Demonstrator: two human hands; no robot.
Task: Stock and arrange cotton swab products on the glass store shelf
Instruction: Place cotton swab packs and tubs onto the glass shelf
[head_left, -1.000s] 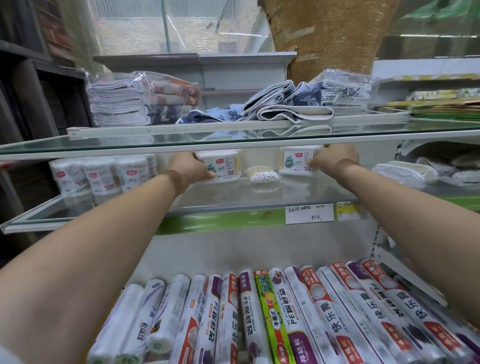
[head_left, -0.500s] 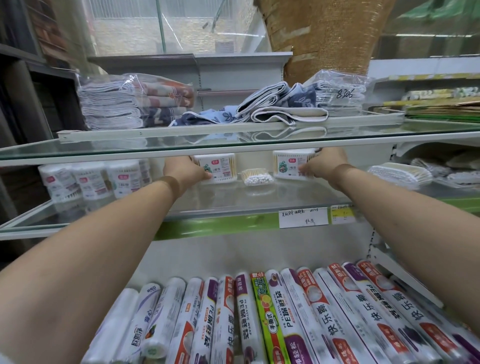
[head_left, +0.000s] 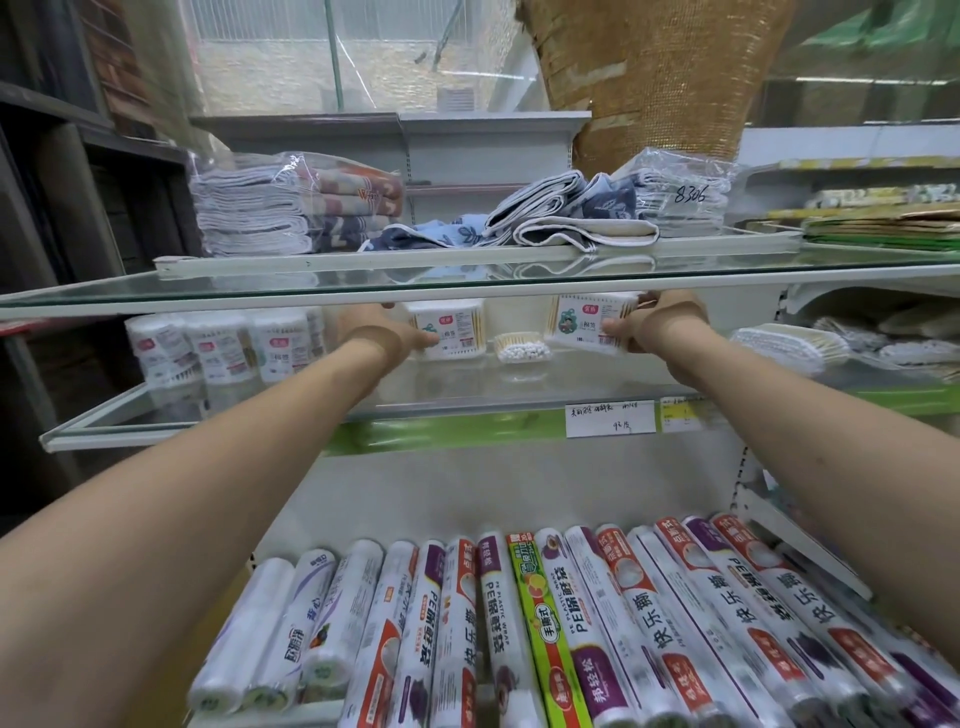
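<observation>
Both my arms reach under the upper glass shelf onto the lower glass shelf (head_left: 447, 387). My left hand (head_left: 382, 335) grips a white square cotton swab box (head_left: 452, 332) from its left side. My right hand (head_left: 662, 325) grips a second cotton swab box (head_left: 587, 322) from its right side, thumb under its front corner; that box is tilted and lifted a little. Between the two boxes lies a small clear pack of cotton swabs (head_left: 521, 347). Several round cotton swab tubs (head_left: 223, 345) stand at the shelf's left.
The upper glass shelf (head_left: 467, 283) carries bagged folded towels (head_left: 291, 208) and loose cloths (head_left: 571, 218). Bags of swabs (head_left: 784, 348) lie at the right of the lower shelf. A handwritten price tag (head_left: 610, 418) hangs on its front edge. Rolls of plastic wrap (head_left: 519, 634) fill the bottom shelf.
My right hand has taken a firmer hold of the right box and tipped it up toward me. My left hand stays on the left box. The camera has shifted slightly.
</observation>
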